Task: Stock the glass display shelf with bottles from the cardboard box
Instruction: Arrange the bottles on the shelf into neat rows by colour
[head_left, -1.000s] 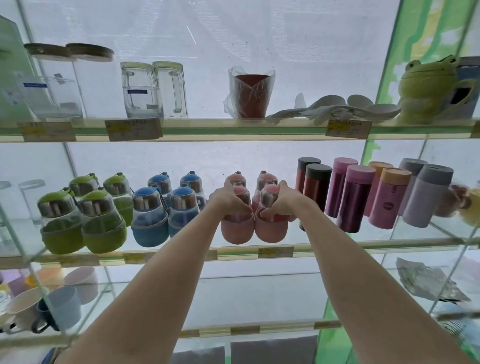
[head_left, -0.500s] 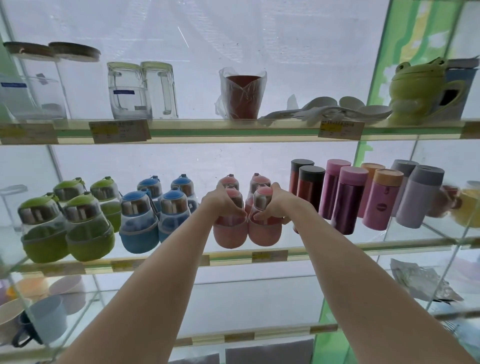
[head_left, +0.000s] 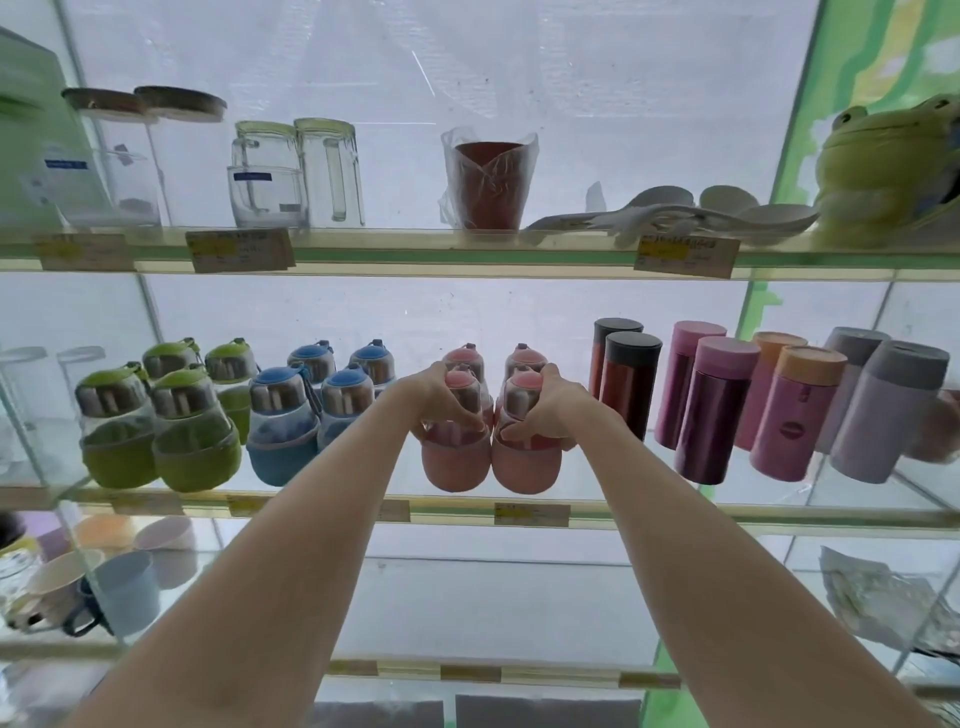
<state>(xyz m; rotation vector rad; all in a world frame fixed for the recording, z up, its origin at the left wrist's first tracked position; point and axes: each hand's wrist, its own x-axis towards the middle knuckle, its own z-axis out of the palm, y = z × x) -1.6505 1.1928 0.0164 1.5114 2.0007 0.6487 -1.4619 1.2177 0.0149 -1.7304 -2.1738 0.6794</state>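
Both hands are up at the middle glass shelf (head_left: 467, 512). The left hand (head_left: 434, 400) curls round the left front pink bottle (head_left: 456, 457), and the right hand (head_left: 545, 408) curls round the right front pink bottle (head_left: 524, 462) — the two bottles touch. Two more pink ones stand behind them. Left of the pink bottles stand four blue bottles (head_left: 283, 436), then four green bottles (head_left: 195, 447).
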